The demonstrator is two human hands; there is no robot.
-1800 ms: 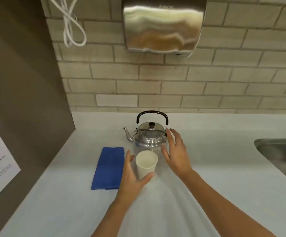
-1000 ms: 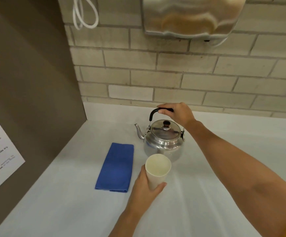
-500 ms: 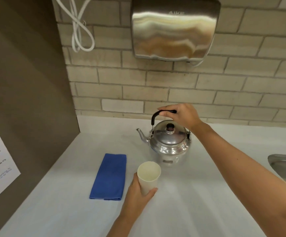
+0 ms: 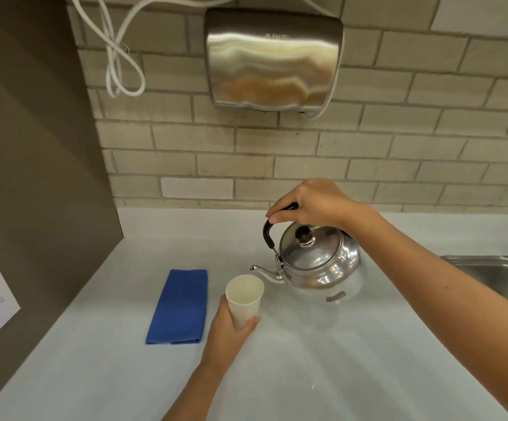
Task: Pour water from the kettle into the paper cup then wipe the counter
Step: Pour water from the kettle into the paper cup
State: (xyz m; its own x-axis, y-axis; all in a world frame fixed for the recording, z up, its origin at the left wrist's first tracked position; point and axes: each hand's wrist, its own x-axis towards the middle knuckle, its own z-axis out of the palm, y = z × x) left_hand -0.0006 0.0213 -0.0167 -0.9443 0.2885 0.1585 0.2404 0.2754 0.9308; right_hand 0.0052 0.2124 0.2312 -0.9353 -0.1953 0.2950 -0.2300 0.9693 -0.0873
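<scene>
Counter point(image 4: 368, 375) unchanged; kettle point(image 4: 316, 262) now tilted cupward.

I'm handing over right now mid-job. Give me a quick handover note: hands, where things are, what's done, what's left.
Right hand: closed on the kettle handle, kettle lifted and tilted, spout just above the cup's rim.
Left hand: wrapped around the paper cup, which stands beside the kettle.
Blue cloth: folded flat on the counter, left of the cup, untouched.
Done: kettle picked up and lined up with the cup.
Left: no water visible in the cup; pour, set the kettle down, then wipe the counter.
</scene>
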